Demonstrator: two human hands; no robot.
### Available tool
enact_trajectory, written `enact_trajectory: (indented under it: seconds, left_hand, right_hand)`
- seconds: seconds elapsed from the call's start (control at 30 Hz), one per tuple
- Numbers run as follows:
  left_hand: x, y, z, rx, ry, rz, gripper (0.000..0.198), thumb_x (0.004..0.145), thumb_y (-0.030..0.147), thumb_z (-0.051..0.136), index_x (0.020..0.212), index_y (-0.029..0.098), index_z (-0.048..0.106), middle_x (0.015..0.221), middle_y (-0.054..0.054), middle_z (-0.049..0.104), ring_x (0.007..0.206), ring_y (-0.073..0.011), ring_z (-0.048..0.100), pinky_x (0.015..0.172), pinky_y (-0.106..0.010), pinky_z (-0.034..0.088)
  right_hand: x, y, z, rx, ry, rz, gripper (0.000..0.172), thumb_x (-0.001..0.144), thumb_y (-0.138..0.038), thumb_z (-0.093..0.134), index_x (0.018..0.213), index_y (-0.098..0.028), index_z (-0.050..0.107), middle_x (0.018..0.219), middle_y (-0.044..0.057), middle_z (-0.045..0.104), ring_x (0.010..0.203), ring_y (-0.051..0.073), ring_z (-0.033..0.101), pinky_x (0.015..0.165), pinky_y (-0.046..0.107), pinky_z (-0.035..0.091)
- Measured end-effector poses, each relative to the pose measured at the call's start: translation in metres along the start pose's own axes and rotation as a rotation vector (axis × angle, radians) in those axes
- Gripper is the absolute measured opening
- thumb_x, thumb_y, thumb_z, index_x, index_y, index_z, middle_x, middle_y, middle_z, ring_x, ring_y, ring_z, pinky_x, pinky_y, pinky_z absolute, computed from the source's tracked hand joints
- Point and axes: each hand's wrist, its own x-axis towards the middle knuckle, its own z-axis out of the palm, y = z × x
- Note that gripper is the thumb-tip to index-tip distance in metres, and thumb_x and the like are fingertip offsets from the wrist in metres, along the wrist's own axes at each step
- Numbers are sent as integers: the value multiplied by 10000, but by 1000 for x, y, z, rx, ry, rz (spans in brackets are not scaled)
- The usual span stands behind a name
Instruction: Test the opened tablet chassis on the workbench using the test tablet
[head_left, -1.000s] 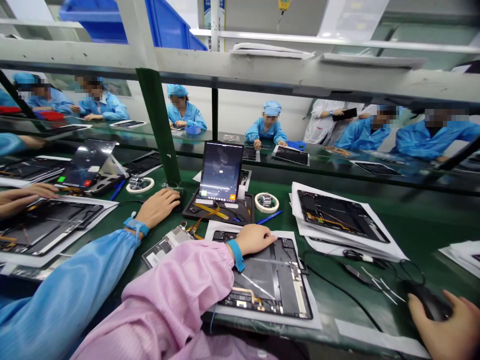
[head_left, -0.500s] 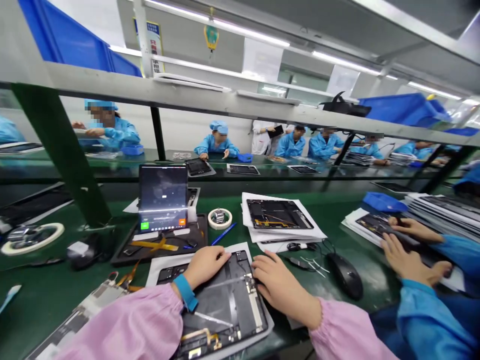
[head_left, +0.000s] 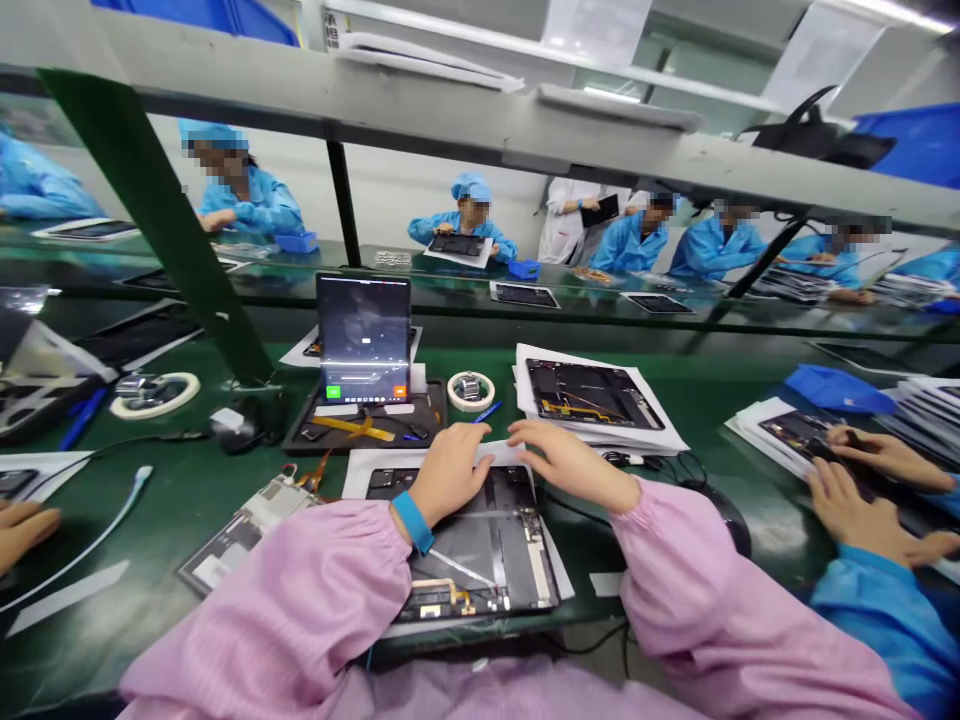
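Observation:
An opened tablet housing (head_left: 480,540) with a dark inside, gold flex cables and a clear strip lies on white paper in front of me. My left hand (head_left: 450,475), with a blue wristband, rests over its upper middle, fingers apart and nothing visibly held. Over the upper right corner is my right hand (head_left: 566,460), fingers spread and bent toward the left one, holding nothing that shows. Behind them, a lit tablet screen (head_left: 365,340) stands upright on a black tray (head_left: 300,430) with orange flex pieces.
A tape roll (head_left: 471,392) and a stack with another opened tablet (head_left: 592,393) lie behind. At right are a black mouse (head_left: 724,515) and a co-worker's hands (head_left: 862,500). A metal-backed part (head_left: 255,520) lies left; another person's hand (head_left: 26,530) is at the left edge.
The view has tilted down and turned left. My right hand has moved from the housing's right edge to its upper right corner, nearer my left hand.

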Motion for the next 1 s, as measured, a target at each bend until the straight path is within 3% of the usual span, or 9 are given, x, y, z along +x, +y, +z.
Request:
enact_trajectory:
  seconds: [0.13,0.27,0.37,0.53,0.63,0.73,0.83,0.9,1.0]
  left_hand:
    - [9,-3,-39,2,290,-13,253,863,242,520,1108,187,557,1078,-80,645,1040,-226,571,920,-372,445]
    - [11,-66,-102,97,504,-325,307,842,193,501,1141,148,547,1082,-109,650,1032,-222,590,944,-358,444]
    - [1,-129,-138,255,353,-690,409,784,188,550,1177,76,546,1146,-192,626,1097,-289,570,973,-416,413]
    - [-5,-181,-144,220,121,-742,349,773,394,624,977,114,664,1053,-164,676,1096,-298,556,967,-428,404]
    - [-6,-181,-136,276,140,-739,302,821,407,577,917,141,681,1035,-126,679,1068,-262,554,974,-398,397]
    - [-10,-169,-137,344,143,-727,338,849,418,555,962,118,663,1032,-109,661,1066,-275,538,969,-410,396]
    - [-12,-144,-139,406,206,-695,452,835,435,581,1115,79,583,1167,-141,594,1150,-340,454,962,-475,383]
    - [-12,-118,-134,368,214,-569,415,856,418,549,1104,86,580,1113,-114,617,1077,-274,504,945,-421,397]
    - [-14,-74,-112,66,-153,-368,362,874,468,484,899,139,633,849,-40,663,784,-160,583,750,-286,442]
  right_hand:
    - [63,-7,24,-215,-60,28,245,925,-107,400,1045,-157,608,954,106,679,882,210,652,765,293,475]
    - [88,-5,44,-259,-78,-22,162,866,-75,471,947,-129,600,785,109,677,733,213,662,647,266,448]
    - [81,-3,34,-284,-11,6,131,897,-176,466,941,-131,581,755,104,666,699,212,651,598,259,419]
    - [36,-24,-12,135,524,74,131,865,-296,528,943,-201,487,712,14,605,583,150,578,547,251,402]
    - [6,-43,-29,767,709,39,193,851,-335,556,813,-235,395,575,-56,494,444,105,441,447,225,344]
    - [-12,-48,-22,1233,529,108,166,898,-399,435,919,-235,422,621,-28,558,454,120,460,392,218,307]
    - [-21,-39,8,1335,413,264,194,848,-359,535,951,-205,478,734,7,602,597,129,539,481,227,385]
    - [-25,-31,32,1342,447,354,148,814,-292,579,828,-203,463,570,-62,480,507,93,452,483,210,354]
    - [-31,-24,57,1312,451,417,135,846,-324,526,881,-205,471,543,-81,456,454,89,400,447,207,324]
